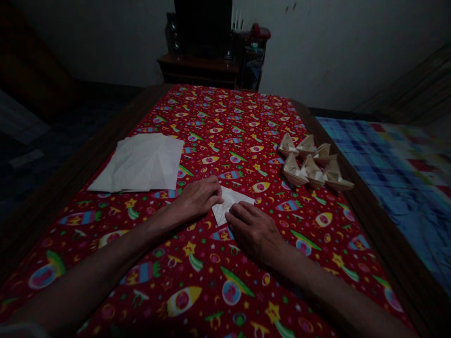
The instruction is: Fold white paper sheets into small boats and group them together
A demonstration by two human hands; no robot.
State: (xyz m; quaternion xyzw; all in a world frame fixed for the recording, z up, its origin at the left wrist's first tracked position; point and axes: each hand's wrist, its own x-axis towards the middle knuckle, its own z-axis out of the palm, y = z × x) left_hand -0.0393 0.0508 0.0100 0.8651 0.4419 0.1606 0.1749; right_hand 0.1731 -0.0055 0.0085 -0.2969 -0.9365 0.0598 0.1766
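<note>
A small folded sheet of white paper [230,197] lies flat on the red patterned cloth between my two hands. My left hand [202,196] is closed at the paper's left edge, its fingers curled and pressed together on it. From the right, my right hand [255,230] rests over the lower right part with bent fingers, hiding that corner. To the left lies a loose stack of pale paper sheets [144,162]. Several folded paper boats [312,171] with pointed tips stand in two rows on the right.
The red cloth [225,281] with rocket prints covers a table with dark wooden edges [373,197]. Beyond its far end stand a low wooden cabinet [200,65], a dark screen [203,23] and speakers. A blue checked cloth [355,155] lies lower down at the right.
</note>
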